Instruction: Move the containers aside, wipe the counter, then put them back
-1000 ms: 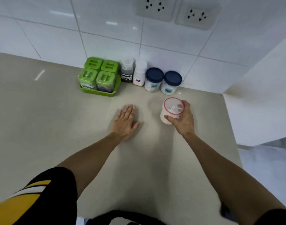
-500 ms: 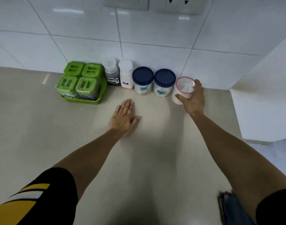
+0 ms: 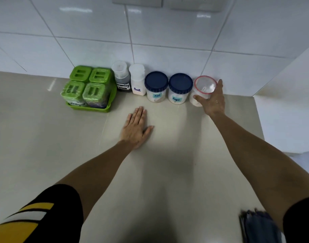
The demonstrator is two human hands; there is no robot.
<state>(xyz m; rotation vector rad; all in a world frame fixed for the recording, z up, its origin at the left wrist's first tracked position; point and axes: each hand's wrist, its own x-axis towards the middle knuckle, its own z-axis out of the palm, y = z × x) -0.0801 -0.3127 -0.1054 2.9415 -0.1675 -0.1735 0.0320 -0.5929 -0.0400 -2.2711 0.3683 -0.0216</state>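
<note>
Red-rimmed round jar (image 3: 203,88) gripped by right hand (image 3: 214,100); smooth beige counter (image 3: 167,155).

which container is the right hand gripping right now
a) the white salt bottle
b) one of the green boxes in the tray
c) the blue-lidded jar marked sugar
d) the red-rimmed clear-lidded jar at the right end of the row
d: the right hand curls round the red-rimmed jar, which stands at the right end of the row beside the sugar jar, while the left hand lies flat on the counter.
</note>
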